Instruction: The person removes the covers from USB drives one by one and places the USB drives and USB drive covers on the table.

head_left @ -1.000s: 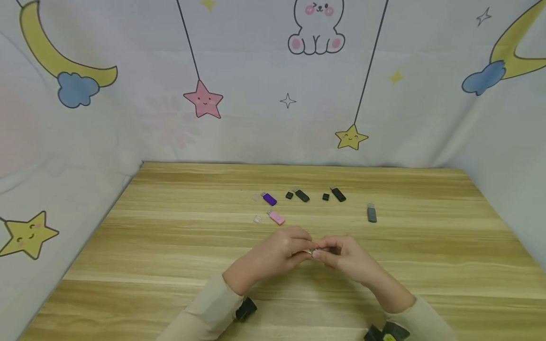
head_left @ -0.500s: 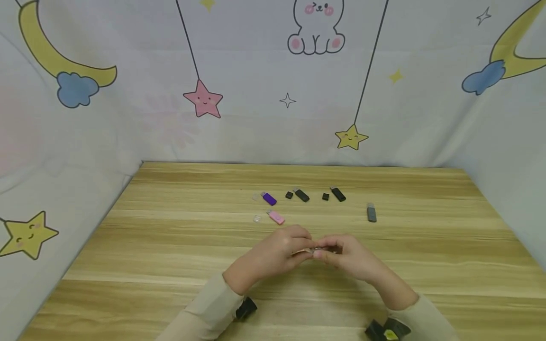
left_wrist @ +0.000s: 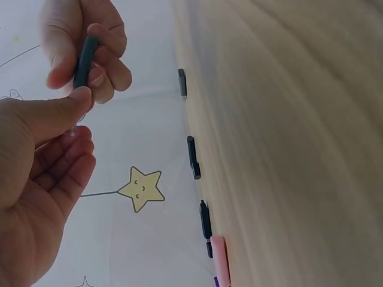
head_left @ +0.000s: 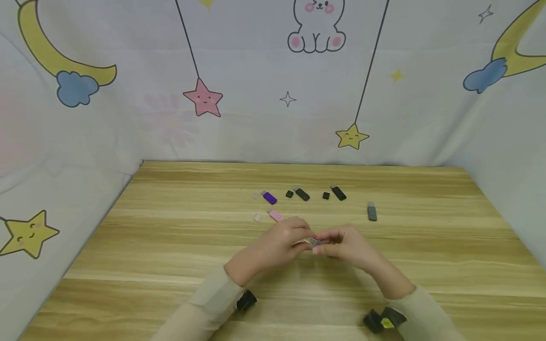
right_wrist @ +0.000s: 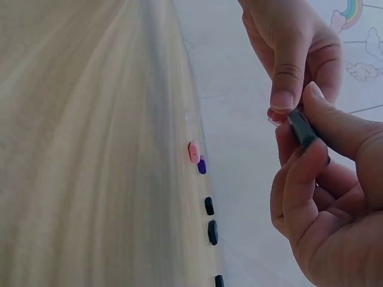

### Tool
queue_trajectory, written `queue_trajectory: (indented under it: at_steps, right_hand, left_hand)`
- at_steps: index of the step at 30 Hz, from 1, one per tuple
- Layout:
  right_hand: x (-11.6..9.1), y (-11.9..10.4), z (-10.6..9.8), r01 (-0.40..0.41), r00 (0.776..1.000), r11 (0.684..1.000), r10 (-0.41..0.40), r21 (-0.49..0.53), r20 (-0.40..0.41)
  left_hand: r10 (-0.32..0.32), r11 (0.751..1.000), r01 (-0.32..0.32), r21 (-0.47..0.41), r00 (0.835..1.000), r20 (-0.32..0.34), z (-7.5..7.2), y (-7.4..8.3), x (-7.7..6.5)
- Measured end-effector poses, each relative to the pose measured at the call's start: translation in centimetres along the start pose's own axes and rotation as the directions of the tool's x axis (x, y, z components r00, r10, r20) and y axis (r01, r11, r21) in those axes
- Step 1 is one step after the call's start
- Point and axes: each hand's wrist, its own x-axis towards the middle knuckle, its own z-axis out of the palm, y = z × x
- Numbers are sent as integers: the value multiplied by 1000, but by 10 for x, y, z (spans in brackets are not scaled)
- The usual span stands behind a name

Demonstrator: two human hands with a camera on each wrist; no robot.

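Both hands meet over the middle of the table. My right hand [head_left: 350, 246] pinches a dark grey-green USB flash drive [right_wrist: 302, 128] between thumb and fingers. At the drive's other end, my left hand [head_left: 279, 241] pinches a small clear cap [right_wrist: 273, 121], mostly hidden by the fingertips. In the left wrist view the drive [left_wrist: 85, 63] stands slanted, its lower end right at the left thumb tip. A pink USB drive [head_left: 276, 215] lies just beyond the left hand, partly covered by it.
Farther back lie a purple drive [head_left: 269, 197], two black drives [head_left: 302, 194] with black caps [head_left: 326, 195] beside them, and clear caps [head_left: 257, 218] at the left. A grey drive [head_left: 372, 211] lies to the right. A printed cloth [head_left: 256, 132] hangs behind the table [head_left: 170, 227].
Both hands have shifted slightly forward, away from the body, still joined at the drive and cap. The left hand now overlaps the pink drive's near end. The other drives stay put.
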Motion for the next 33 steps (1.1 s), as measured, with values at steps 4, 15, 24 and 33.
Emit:
queue_trajectory:
  at_steps: [4, 15, 24, 33]
  right_hand:
    - [5, -1, -5, 40, 999, 999, -40, -16, 12]
    - [18, -4, -21, 21, 1000, 1000, -21, 8, 13]
    - [34, -9, -36, 4, 1000, 1000, -4, 19, 26]
    - [50, -11, -45, -60, 998, 997, 60, 49, 6]
  left_hand:
    - [-21, 1000, 21, -7, 1000, 5, -2, -5, 4]
    - [-87, 996, 88, 33, 996, -20, -17, -23, 16]
    - [-242, 970, 243, -26, 970, 36, -29, -32, 30]
    - [-327, 940, 331, -79, 943, 56, -33, -40, 42]
